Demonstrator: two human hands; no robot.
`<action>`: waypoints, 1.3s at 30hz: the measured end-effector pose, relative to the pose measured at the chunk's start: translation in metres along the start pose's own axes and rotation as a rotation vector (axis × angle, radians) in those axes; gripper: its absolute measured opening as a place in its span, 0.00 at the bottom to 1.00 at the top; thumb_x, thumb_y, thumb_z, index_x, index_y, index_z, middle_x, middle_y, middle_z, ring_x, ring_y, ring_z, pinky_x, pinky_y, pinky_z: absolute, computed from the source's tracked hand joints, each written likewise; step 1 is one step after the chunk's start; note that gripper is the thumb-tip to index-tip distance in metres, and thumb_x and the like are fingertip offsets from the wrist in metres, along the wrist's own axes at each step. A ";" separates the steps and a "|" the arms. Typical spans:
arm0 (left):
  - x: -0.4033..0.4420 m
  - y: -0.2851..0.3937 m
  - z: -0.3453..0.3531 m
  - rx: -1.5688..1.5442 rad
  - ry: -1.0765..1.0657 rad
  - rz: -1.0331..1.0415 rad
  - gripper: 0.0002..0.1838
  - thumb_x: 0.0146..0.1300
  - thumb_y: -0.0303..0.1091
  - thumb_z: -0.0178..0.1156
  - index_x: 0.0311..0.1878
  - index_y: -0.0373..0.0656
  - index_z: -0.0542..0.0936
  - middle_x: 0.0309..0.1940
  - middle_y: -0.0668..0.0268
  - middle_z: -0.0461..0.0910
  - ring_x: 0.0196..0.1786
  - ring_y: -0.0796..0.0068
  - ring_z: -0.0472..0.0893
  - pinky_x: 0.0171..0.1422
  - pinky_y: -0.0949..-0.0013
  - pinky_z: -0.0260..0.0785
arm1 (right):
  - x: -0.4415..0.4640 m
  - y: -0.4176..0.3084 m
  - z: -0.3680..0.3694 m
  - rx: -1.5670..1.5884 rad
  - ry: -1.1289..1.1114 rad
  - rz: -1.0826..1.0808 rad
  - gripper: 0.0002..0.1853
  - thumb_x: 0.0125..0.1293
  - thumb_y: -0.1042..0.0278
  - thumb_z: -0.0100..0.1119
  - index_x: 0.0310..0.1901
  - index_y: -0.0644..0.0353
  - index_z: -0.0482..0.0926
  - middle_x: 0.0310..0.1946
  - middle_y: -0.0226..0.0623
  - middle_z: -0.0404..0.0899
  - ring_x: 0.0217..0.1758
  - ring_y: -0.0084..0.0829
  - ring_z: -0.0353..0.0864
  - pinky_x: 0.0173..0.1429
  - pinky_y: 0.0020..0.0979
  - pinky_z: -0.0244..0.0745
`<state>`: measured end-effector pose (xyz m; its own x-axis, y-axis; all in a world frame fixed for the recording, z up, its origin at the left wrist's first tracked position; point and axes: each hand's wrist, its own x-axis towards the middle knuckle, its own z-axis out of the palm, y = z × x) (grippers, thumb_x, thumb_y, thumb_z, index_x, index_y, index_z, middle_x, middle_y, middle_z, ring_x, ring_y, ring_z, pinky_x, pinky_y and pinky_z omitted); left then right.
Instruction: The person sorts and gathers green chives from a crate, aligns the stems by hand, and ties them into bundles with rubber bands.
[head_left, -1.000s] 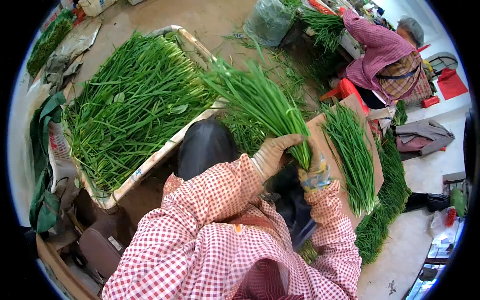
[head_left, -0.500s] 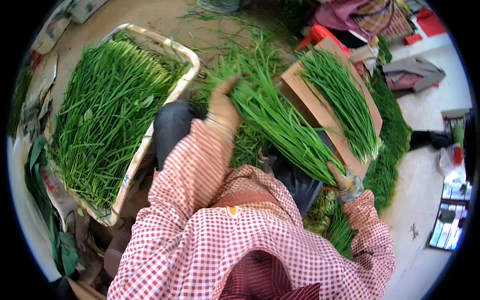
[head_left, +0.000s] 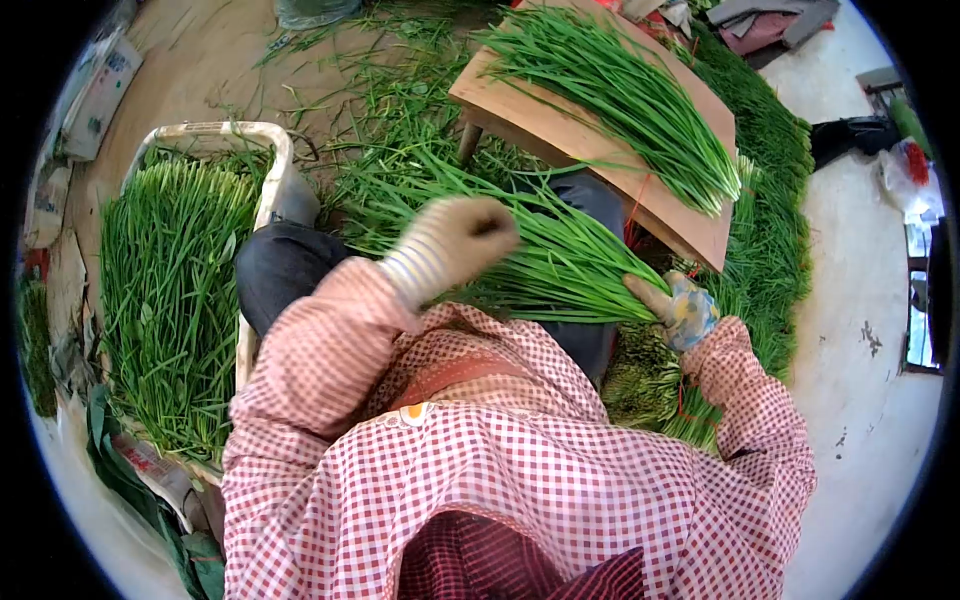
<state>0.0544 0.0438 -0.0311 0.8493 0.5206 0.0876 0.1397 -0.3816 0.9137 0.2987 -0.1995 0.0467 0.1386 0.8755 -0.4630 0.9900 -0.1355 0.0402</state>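
Note:
My right hand [head_left: 675, 305], in a patterned glove, is closed around the pale stem end of a bunch of garlic chives [head_left: 570, 250]. The long green leaves fan out to the left across my lap. Above the middle of this bunch is my left hand [head_left: 452, 245], in a light glove with a striped cuff. Its fingers are curled in, blurred by motion, and no leaves show in them. Another bunch of garlic chives [head_left: 630, 110] lies on a small wooden board [head_left: 560, 135] beyond my right knee.
To the left stands a white-rimmed crate [head_left: 275, 165] packed with chives [head_left: 170, 300]. Loose leaves [head_left: 400, 115] litter the floor ahead. More greens [head_left: 775, 200] are piled along the pale wall at right, and tied bundles [head_left: 645, 375] lie below my right hand.
My left hand has come back from the leaf tips toward me, over the bunch. The bunch lies flatter and lower across my lap. The view has shifted to the right.

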 end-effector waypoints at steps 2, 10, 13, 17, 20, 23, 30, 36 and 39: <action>0.003 0.012 0.032 0.117 -0.184 -0.073 0.17 0.55 0.40 0.67 0.42 0.38 0.79 0.29 0.55 0.81 0.33 0.65 0.81 0.40 0.64 0.73 | 0.002 -0.002 -0.006 0.066 -0.030 -0.012 0.46 0.51 0.86 0.52 0.68 0.23 0.60 0.49 0.51 0.71 0.45 0.55 0.78 0.49 0.43 0.76; -0.001 -0.005 0.046 0.475 -0.245 -0.095 0.08 0.58 0.34 0.56 0.39 0.41 0.74 0.31 0.50 0.78 0.37 0.45 0.79 0.40 0.50 0.71 | 0.005 0.003 -0.001 0.053 -0.084 0.019 0.41 0.55 0.79 0.54 0.67 0.23 0.60 0.51 0.50 0.71 0.45 0.54 0.77 0.51 0.44 0.74; -0.008 -0.044 -0.004 0.602 -0.108 -0.337 0.09 0.60 0.32 0.54 0.42 0.40 0.75 0.34 0.47 0.79 0.40 0.44 0.79 0.43 0.51 0.70 | 0.008 0.015 0.010 0.075 -0.048 -0.017 0.42 0.57 0.78 0.54 0.68 0.21 0.58 0.52 0.51 0.71 0.47 0.55 0.77 0.53 0.43 0.74; -0.037 -0.027 -0.061 0.535 0.316 -0.037 0.17 0.57 0.30 0.60 0.52 0.43 0.75 0.43 0.53 0.80 0.46 0.50 0.79 0.52 0.58 0.72 | 0.020 -0.003 -0.068 0.172 -0.164 -0.149 0.42 0.56 0.80 0.54 0.71 0.38 0.55 0.57 0.51 0.71 0.57 0.48 0.75 0.59 0.40 0.72; -0.058 0.004 -0.079 0.210 0.297 -0.088 0.14 0.56 0.30 0.61 0.46 0.40 0.78 0.38 0.55 0.81 0.41 0.57 0.81 0.48 0.62 0.73 | 0.062 -0.003 -0.101 0.302 0.324 -0.595 0.42 0.53 0.73 0.58 0.72 0.52 0.54 0.60 0.49 0.71 0.62 0.41 0.74 0.62 0.37 0.69; -0.080 0.029 -0.084 -0.104 0.055 -0.035 0.11 0.57 0.28 0.61 0.42 0.36 0.79 0.34 0.57 0.82 0.38 0.69 0.81 0.43 0.68 0.73 | 0.115 -0.030 -0.164 0.081 0.288 -0.469 0.39 0.50 0.71 0.60 0.68 0.54 0.60 0.55 0.48 0.74 0.58 0.41 0.76 0.60 0.37 0.71; -0.095 0.043 -0.052 -0.108 -0.280 0.091 0.18 0.61 0.37 0.55 0.51 0.39 0.76 0.42 0.51 0.80 0.45 0.54 0.81 0.50 0.58 0.72 | 0.230 -0.108 -0.281 -0.128 -0.090 0.032 0.34 0.44 0.66 0.66 0.58 0.57 0.73 0.44 0.44 0.82 0.50 0.41 0.81 0.54 0.37 0.75; -0.054 0.069 -0.045 -0.406 -0.403 0.197 0.22 0.61 0.37 0.59 0.57 0.40 0.73 0.47 0.55 0.79 0.50 0.57 0.79 0.53 0.62 0.72 | 0.242 -0.116 -0.333 0.317 -0.094 0.053 0.22 0.48 0.76 0.65 0.49 0.59 0.76 0.22 0.35 0.75 0.20 0.26 0.72 0.21 0.32 0.68; -0.010 0.083 -0.016 -0.908 -0.271 0.184 0.28 0.59 0.37 0.62 0.62 0.41 0.69 0.51 0.59 0.78 0.58 0.58 0.74 0.58 0.58 0.70 | 0.206 -0.125 -0.318 0.158 -0.020 0.021 0.26 0.50 0.70 0.67 0.53 0.58 0.74 0.27 0.34 0.80 0.23 0.25 0.76 0.26 0.30 0.72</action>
<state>0.0490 0.0188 0.0503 0.9233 0.2742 0.2691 -0.3573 0.3556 0.8636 0.2120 0.1454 0.2279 0.1574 0.8625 -0.4809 0.9700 -0.2264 -0.0885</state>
